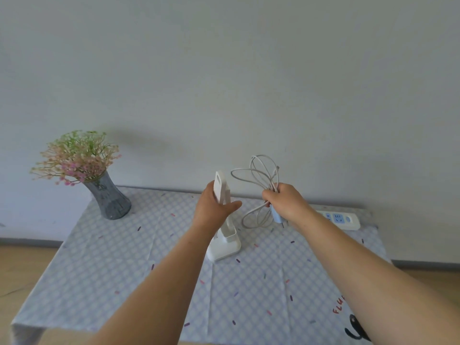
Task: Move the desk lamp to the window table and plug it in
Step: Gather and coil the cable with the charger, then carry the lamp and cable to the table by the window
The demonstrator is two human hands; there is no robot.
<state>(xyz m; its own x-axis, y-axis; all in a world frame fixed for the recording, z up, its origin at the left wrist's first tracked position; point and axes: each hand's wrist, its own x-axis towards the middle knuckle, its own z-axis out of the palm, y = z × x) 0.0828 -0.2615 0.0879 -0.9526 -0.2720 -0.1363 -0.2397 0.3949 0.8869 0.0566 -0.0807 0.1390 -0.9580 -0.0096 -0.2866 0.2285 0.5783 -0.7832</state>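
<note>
- left hand (pixel 214 207) wrapped around the folded upright arm of the white desk lamp (pixel 224 220), grip closed on it; lamp base resting on the counter (pixel 124 270) near the middle, slightly toward 12 o'clock.
- right hand (pixel 286 202) clenched on a bundle of looped white cable (pixel 258 175), with the pale blue plug adapter (pixel 276 215) hanging beneath the fist, prongs pointing down.
- white power strip (pixel 341 220) lying at about 2 o'clock on the counter, by the wall and partly hidden behind the right forearm.
- grey vase of pink and green flowers (pixel 109 197) standing at 10 o'clock, well apart from the lamp.
- judged step: lamp set down, cable about to be freed for plugging in.
- best done by keeping the left hand steady on the lamp while the loops are shaken loose, so the light base is not dragged or tipped by the cord.
- worth uncoiling only enough slack to reach 2 o'clock, then turning the adapter so the prongs face a socket before pressing straight in.
- risk: tangled loops snagging on the lamp arm.
- count: one lamp, one cable bundle, one adapter, one power strip, one vase, two hands.
</note>
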